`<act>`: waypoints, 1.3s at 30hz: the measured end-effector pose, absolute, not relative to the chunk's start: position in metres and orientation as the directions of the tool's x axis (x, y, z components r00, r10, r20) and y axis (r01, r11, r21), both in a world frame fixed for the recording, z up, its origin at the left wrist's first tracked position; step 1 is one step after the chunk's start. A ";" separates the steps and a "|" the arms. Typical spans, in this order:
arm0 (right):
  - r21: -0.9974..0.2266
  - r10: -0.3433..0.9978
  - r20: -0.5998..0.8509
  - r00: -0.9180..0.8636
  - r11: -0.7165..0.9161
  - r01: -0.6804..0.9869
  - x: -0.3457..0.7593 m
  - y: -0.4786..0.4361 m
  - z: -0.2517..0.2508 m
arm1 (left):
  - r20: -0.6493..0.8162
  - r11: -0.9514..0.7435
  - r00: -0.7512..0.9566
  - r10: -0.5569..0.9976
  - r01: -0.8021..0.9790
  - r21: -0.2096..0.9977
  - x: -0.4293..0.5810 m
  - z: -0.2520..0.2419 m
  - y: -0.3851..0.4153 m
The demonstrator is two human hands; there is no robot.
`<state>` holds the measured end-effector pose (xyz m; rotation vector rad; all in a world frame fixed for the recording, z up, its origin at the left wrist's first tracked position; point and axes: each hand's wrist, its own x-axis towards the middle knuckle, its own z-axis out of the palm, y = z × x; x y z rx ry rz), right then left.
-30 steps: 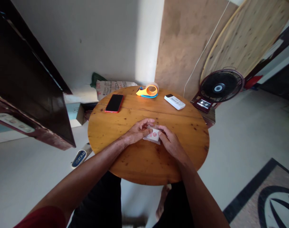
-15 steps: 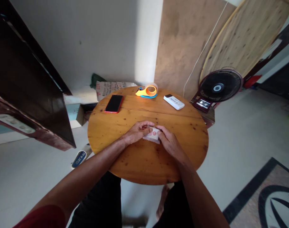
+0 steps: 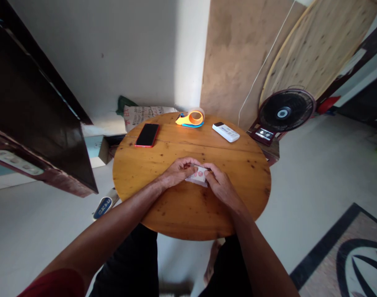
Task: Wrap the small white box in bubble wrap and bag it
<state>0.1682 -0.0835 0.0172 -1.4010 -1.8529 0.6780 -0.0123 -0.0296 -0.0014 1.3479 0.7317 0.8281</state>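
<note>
Between my hands, over the middle of the round wooden table (image 3: pixel 176 214), is a small flat white packet (image 3: pixel 200 176) with red printing. My left hand (image 3: pixel 181 171) grips its left side, thumb on top and fingers curled behind the far edge. On the opposite side my right hand (image 3: pixel 217 180) holds it too, its thumb pressed on the printed face. The fingertips under and behind the packet are hidden. Whether the packet rests on the tabletop I cannot tell.
Along the table's far side lie a phone with a red edge (image 3: pixel 147 135), an orange tape dispenser (image 3: pixel 183 120) and a white remote-like device (image 3: pixel 226 132). A black fan (image 3: pixel 285 111) stands beyond the right edge. To the left is a dark door (image 3: pixel 36 90).
The view has shifted very slightly. Both hands keep the same hold on the packet, with no clear movement of it.
</note>
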 end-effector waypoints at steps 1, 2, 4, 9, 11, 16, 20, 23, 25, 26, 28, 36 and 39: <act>-0.758 0.960 0.224 -0.166 0.279 0.590 0.168 -0.084 0.018 | 0.017 0.033 0.533 0.846 -0.084 0.996 -0.012 -0.001 -0.030; -0.758 0.960 0.225 -0.170 0.281 0.588 0.168 -0.084 0.018 | 0.017 0.031 0.536 0.844 -0.081 0.996 -0.013 0.000 -0.030; -0.758 0.959 0.224 -0.175 0.284 0.587 0.168 -0.084 0.018 | 0.019 0.030 0.539 0.842 -0.081 0.996 -0.013 0.001 -0.030; -0.757 0.956 0.244 -0.164 0.293 0.585 0.168 -0.083 0.015 | 0.033 0.018 0.532 0.846 -0.090 0.996 -0.013 -0.001 -0.029; -0.759 0.952 0.259 -0.163 0.305 0.575 0.168 -0.082 0.013 | 0.036 0.013 0.528 0.849 -0.089 0.996 -0.013 -0.001 -0.028; -0.748 0.941 0.300 -0.160 0.336 0.573 0.168 -0.082 0.012 | 0.035 0.003 0.531 0.846 -0.071 0.997 -0.013 0.000 -0.029; -0.732 0.933 0.326 -0.154 0.352 0.584 0.167 -0.082 0.012 | 0.038 -0.010 0.535 0.844 -0.056 0.998 -0.013 0.000 -0.029; -0.730 0.928 0.342 -0.149 0.362 0.580 0.167 -0.082 0.012 | 0.045 -0.019 0.545 0.837 -0.052 0.998 -0.013 -0.001 -0.028; -0.728 0.925 0.352 -0.147 0.369 0.578 0.167 -0.082 0.012 | 0.051 -0.028 0.546 0.836 -0.050 0.998 -0.013 -0.001 -0.028; -0.727 0.923 0.356 -0.145 0.371 0.577 0.167 -0.082 0.012 | 0.054 -0.033 0.543 0.838 -0.048 0.998 -0.013 -0.001 -0.028; -0.729 0.921 0.363 -0.144 0.377 0.572 0.167 -0.082 0.012 | 0.054 -0.036 0.535 0.843 -0.043 0.998 -0.013 -0.001 -0.028; -0.721 0.908 0.388 -0.160 0.407 0.560 0.167 -0.082 0.009 | 0.050 -0.033 0.527 0.848 -0.042 0.999 -0.013 -0.002 -0.027; -0.712 0.902 0.392 -0.180 0.421 0.561 0.167 -0.082 0.009 | 0.050 -0.042 0.526 0.849 -0.028 0.999 -0.013 -0.003 -0.027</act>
